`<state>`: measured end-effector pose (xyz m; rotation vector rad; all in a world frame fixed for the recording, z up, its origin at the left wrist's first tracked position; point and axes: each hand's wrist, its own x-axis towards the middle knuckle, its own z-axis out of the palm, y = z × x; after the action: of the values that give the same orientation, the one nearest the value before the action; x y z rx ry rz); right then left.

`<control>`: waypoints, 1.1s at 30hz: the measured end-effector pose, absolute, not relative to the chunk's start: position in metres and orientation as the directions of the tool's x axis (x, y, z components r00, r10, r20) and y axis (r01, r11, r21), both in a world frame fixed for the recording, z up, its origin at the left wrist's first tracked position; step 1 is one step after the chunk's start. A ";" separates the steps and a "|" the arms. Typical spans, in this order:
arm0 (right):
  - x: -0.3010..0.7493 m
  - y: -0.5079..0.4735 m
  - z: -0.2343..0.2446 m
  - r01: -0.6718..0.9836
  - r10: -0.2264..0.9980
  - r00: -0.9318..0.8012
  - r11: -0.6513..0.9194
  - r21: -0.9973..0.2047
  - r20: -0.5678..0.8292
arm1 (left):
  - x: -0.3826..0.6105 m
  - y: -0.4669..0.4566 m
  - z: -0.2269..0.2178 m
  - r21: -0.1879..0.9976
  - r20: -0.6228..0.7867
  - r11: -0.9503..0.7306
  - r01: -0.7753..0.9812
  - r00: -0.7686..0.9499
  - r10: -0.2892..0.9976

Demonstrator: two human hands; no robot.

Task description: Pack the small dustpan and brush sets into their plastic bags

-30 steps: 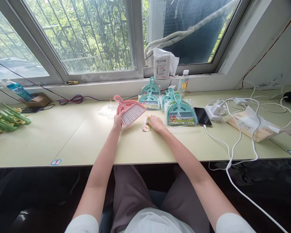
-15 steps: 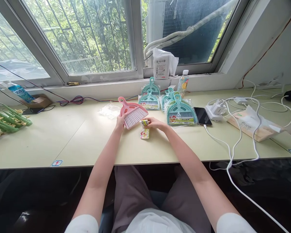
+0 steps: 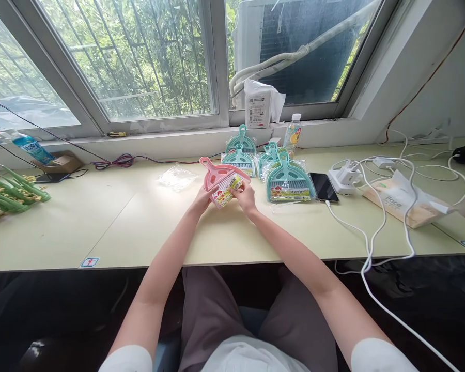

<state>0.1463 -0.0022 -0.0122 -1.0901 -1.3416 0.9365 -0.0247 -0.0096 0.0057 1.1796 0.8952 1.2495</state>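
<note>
"How far along is the work on the tabletop (image 3: 139,232)?"

"The teal dustpan sets (image 3: 285,169), right of the pink dustpan (image 3: 213,173), look finished; the nearest shows a printed card under clear wrap."

"And the pink dustpan?"

"Partway, I'd judge. The left hand (image 3: 203,199) has its grip closed on the near side. Clear plastic (image 3: 177,177) lies just left of the pink dustpan (nothing wraps it, so bagging seems left)."

"What about the details?"

"The brush (image 3: 220,187) is nested in it. The right hand's (image 3: 246,197) grip pinches the label (image 3: 225,193) over the bristles; placing it looks unfinished."
</note>
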 end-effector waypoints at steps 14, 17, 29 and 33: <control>0.152 -0.004 -0.004 0.125 0.948 0.129 0.274 -0.953 0.290 | -0.025 -0.013 0.009 0.967 0.209 -0.172 -0.188 0.197 0.958; 0.157 0.001 -0.002 0.122 0.954 0.126 0.256 -0.959 0.270 | -0.028 -0.013 0.011 0.965 0.208 -0.169 -0.199 0.197 0.958; 0.156 0.000 -0.006 0.345 0.950 0.194 0.169 -0.923 0.246 | -0.026 -0.014 0.009 0.967 0.194 -0.149 -0.207 0.216 0.957; 0.157 -0.002 -0.002 0.357 0.953 0.189 0.157 -0.921 0.235 | -0.028 -0.011 0.006 0.969 0.184 -0.141 -0.202 0.209 0.961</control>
<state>0.1574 -0.0022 -0.0015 -1.3959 -1.3618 0.7067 -0.0277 -0.0112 0.0058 1.2864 0.8231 1.2369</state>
